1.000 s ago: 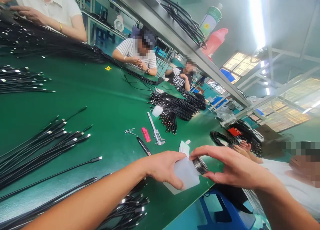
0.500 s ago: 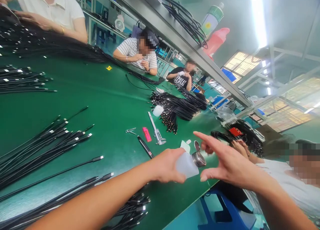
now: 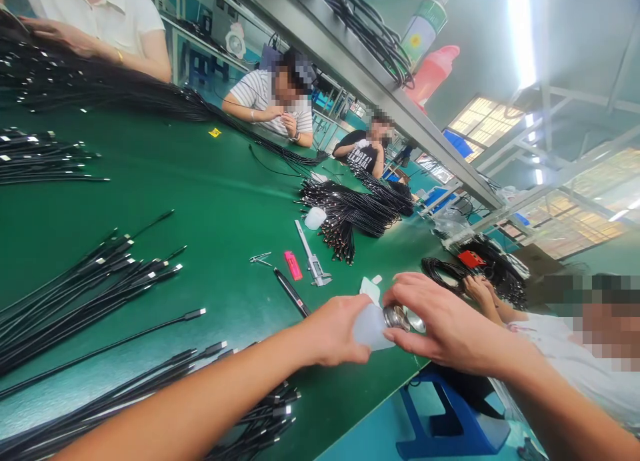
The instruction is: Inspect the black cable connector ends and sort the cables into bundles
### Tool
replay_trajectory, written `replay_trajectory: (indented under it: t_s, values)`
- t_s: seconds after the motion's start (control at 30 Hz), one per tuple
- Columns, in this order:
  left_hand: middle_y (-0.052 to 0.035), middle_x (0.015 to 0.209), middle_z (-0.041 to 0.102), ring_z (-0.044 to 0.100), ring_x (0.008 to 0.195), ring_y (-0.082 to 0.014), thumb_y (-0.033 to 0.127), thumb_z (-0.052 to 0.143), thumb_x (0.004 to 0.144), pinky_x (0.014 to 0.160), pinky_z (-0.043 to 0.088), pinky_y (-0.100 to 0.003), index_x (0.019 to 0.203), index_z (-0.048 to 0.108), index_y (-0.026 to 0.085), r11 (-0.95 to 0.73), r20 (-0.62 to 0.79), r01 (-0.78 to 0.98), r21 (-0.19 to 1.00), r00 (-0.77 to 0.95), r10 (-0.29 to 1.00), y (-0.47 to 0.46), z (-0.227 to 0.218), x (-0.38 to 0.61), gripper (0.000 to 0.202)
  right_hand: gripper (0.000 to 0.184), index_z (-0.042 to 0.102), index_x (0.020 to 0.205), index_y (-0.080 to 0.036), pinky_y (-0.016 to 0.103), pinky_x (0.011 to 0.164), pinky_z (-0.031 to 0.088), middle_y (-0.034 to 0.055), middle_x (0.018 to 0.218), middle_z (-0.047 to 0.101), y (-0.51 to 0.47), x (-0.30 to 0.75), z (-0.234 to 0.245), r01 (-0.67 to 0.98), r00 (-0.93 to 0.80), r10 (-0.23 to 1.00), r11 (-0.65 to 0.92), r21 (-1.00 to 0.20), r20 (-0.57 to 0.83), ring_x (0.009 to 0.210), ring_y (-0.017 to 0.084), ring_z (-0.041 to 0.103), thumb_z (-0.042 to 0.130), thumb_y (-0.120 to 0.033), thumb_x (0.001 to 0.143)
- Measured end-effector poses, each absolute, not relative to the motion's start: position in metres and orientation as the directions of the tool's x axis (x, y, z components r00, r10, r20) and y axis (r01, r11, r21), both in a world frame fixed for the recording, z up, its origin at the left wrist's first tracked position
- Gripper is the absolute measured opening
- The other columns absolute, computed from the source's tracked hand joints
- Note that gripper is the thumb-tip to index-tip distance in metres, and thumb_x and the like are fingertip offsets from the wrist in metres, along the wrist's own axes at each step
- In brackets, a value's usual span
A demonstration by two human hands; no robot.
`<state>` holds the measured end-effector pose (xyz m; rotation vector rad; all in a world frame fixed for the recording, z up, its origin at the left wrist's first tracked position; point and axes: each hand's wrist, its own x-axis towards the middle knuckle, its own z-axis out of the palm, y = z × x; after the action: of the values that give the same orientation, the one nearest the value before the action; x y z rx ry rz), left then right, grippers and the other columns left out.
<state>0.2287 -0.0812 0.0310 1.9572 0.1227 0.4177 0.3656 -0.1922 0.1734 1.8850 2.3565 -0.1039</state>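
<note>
**Cables:** bundles of black cables (image 3: 85,281) lie in loose rows on the green workbench (image 3: 210,181), and more pass under the person's left forearm.

**Tools:** a steel caliper (image 3: 311,264), a pink lighter (image 3: 293,265), small tweezers (image 3: 261,258) and a black pen (image 3: 291,291) lie apart on the bench, beside a heap of cables (image 3: 350,211).

**Left hand:** the left hand (image 3: 333,331) is closed around the lower part of the bottle, gripping it on its side.

**Bottle:** a translucent plastic bottle (image 3: 369,327) is held tilted in the air between both hands, above the bench's near edge.

**Right hand:** the right hand (image 3: 445,321) is curled over the bottle's top, its fingers (image 3: 407,337) gripping the metal cap (image 3: 397,317).

**Co-worker:** a person in a white shirt (image 3: 560,344) sits at the right, one hand (image 3: 480,289) just beside a coil of black cable (image 3: 443,273).
</note>
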Motion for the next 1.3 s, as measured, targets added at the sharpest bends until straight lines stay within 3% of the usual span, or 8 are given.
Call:
replay_trajectory:
  t_s: [0.13,0.23,0.3,0.53,0.77,0.9,1.13,1.3]
  values:
    - [-0.0001,0.09,0.063,0.059,0.078,-0.0198,0.028,0.072,0.06,0.061,0.04,-0.026,0.096,0.056,0.021,-0.433,0.25,-0.105,0.895,0.923,0.293,-0.082,0.034,0.228,0.04,0.025,0.058,0.103,-0.018,0.044,0.083,0.052,0.0097,0.095,0.065,-0.197,0.365,0.171,0.996,-0.07,0.986,0.078,0.046,-0.149,0.094,0.027,0.062,0.056,-0.042,0.096]
    - [0.0009,0.089,0.063,0.06,0.076,-0.0194,0.032,0.073,0.061,0.059,0.04,-0.026,0.098,0.055,0.021,-0.372,0.194,-0.079,0.925,0.94,0.281,-0.079,0.035,0.227,0.043,0.046,0.052,0.124,-0.021,0.044,0.087,0.051,0.0117,0.116,0.062,-0.2,0.365,0.178,0.995,-0.087,0.975,0.095,0.027,-0.205,0.103,0.029,0.061,0.066,-0.046,0.089]
    - [0.0008,0.089,0.064,0.06,0.077,-0.0198,0.033,0.074,0.061,0.059,0.04,-0.026,0.1,0.055,0.022,-0.362,0.168,-0.061,0.93,0.948,0.271,-0.077,0.035,0.226,0.045,0.043,0.05,0.127,-0.024,0.042,0.088,0.051,0.01,0.12,0.06,-0.201,0.365,0.182,0.991,-0.127,0.959,0.134,0.009,-0.252,0.105,0.027,0.06,0.066,-0.039,0.09]
    - [0.0006,0.089,0.062,0.058,0.077,-0.0196,0.03,0.073,0.061,0.059,0.038,-0.026,0.097,0.055,0.021,-0.403,0.207,-0.079,0.912,0.936,0.286,-0.081,0.031,0.229,0.041,0.021,0.057,0.114,-0.023,0.036,0.082,0.049,0.0065,0.105,0.064,-0.196,0.368,0.179,0.988,-0.153,0.947,0.137,-0.075,-0.283,0.092,0.022,0.06,0.058,-0.033,0.095]
    - [-0.0065,0.099,0.061,0.056,0.095,-0.0275,0.023,0.066,0.066,0.078,0.044,-0.035,0.097,0.052,0.021,-0.59,0.221,0.087,0.802,0.876,0.429,-0.1,0.029,0.232,0.034,0.021,0.061,0.097,-0.02,0.03,0.061,0.043,0.0027,0.077,0.067,-0.189,0.359,0.168,0.989,0.126,0.956,-0.14,-0.035,-0.264,0.065,0.019,0.06,0.051,-0.038,0.096]
    - [-0.0071,0.1,0.06,0.056,0.096,-0.0284,0.023,0.065,0.066,0.08,0.045,-0.037,0.096,0.051,0.022,-0.599,0.182,0.125,0.791,0.886,0.426,-0.102,0.029,0.231,0.034,0.022,0.063,0.101,-0.019,0.032,0.067,0.047,0.0047,0.087,0.07,-0.187,0.358,0.167,0.983,0.127,0.947,-0.159,-0.088,-0.294,0.073,0.021,0.063,0.055,-0.039,0.095]
    - [-0.0036,0.091,0.06,0.056,0.084,-0.023,0.025,0.065,0.064,0.067,0.04,-0.031,0.091,0.05,0.021,-0.462,0.223,0.032,0.886,0.845,0.486,-0.095,0.031,0.232,0.031,0.046,0.051,0.137,-0.023,0.035,0.077,0.059,0.0098,0.12,0.067,-0.188,0.389,0.18,0.846,0.099,0.94,-0.252,-0.47,-0.326,0.093,0.021,0.068,0.041,-0.049,0.101]
    - [-0.0011,0.089,0.06,0.056,0.076,-0.0187,0.025,0.067,0.062,0.06,0.036,-0.027,0.09,0.052,0.021,-0.358,0.2,-0.012,0.934,0.846,0.494,-0.091,0.03,0.232,0.032,0.051,0.048,0.14,-0.027,0.04,0.098,0.054,0.0093,0.133,0.059,-0.189,0.401,0.178,0.9,-0.062,0.967,-0.052,-0.432,-0.245,0.111,0.022,0.062,0.061,-0.032,0.092]
